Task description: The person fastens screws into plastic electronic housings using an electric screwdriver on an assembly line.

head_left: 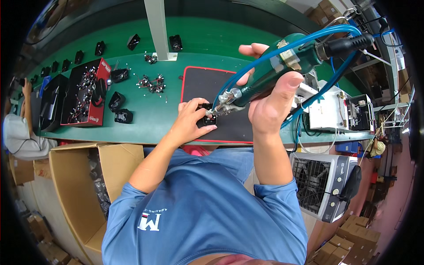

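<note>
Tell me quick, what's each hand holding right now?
Left hand: holding a small black part with its fingers.
Right hand: holding the green power tool between thumb and fingers.

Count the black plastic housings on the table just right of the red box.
3. One black housing lies farthest back, a second housing in the middle, a third housing nearest the front edge of the green table. None looks hidden.

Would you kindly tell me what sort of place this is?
Probably an assembly workshop: the right hand holds what looks like a power driver, black parts sit on the bench, and cartons are stacked nearby.
</note>
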